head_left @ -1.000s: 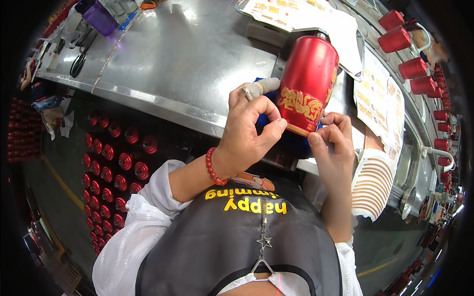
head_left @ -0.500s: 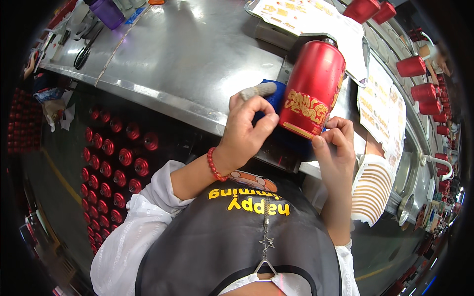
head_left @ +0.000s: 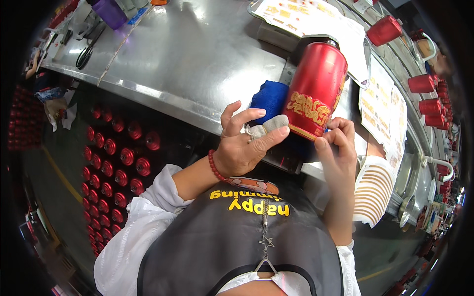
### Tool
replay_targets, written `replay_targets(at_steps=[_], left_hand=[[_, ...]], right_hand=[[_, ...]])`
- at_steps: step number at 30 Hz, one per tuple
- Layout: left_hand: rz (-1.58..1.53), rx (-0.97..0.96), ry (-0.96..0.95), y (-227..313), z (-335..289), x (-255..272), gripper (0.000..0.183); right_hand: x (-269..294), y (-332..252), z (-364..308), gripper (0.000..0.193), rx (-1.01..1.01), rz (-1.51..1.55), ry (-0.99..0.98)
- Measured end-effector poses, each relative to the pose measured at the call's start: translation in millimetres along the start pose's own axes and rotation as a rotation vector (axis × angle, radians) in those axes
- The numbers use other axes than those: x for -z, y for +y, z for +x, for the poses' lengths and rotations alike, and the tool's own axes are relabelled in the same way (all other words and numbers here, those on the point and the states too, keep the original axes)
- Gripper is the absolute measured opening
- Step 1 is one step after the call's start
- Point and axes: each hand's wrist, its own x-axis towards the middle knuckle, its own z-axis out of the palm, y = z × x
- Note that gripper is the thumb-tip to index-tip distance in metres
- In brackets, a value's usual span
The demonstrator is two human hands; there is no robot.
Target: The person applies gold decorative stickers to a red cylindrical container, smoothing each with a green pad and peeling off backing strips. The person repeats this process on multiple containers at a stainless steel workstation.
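The left hand has loose, spread fingers; whether the right hand grips the red bottle is unclear. Light pressure should spare the gold pattern.

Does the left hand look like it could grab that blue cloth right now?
Probably yes: the left hand has its fingers spread right by the blue cloth, and nothing seems to block them. The red bottle only crowds the cloth's right side.
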Motion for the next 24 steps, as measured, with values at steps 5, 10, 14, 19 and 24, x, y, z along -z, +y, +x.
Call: replay_targets(at_steps=[5,10,14,19,24], left_hand=[[0.077,-0.255,0.041,-8,23,2,0.031],[0.054,-0.439,0.003,-14,44,5,0.030],[0.032,-0.541,-0.043,-12,58,3,0.029],[0.012,-0.658,-0.013,-3,68,-16,0.027],[-0.171,-0.145,-0.178,-5,68,-13,0.059]], right_hand=[[13,4,-1,0.022,-0.090,0.152,-0.086],[27,22,-5,0.021,-0.084,0.220,-0.140],[32,30,-9,0.022,-0.073,0.236,-0.151],[37,34,-10,0.024,-0.064,0.232,-0.157],[36,37,-9,0.024,-0.040,0.260,-0.154]])
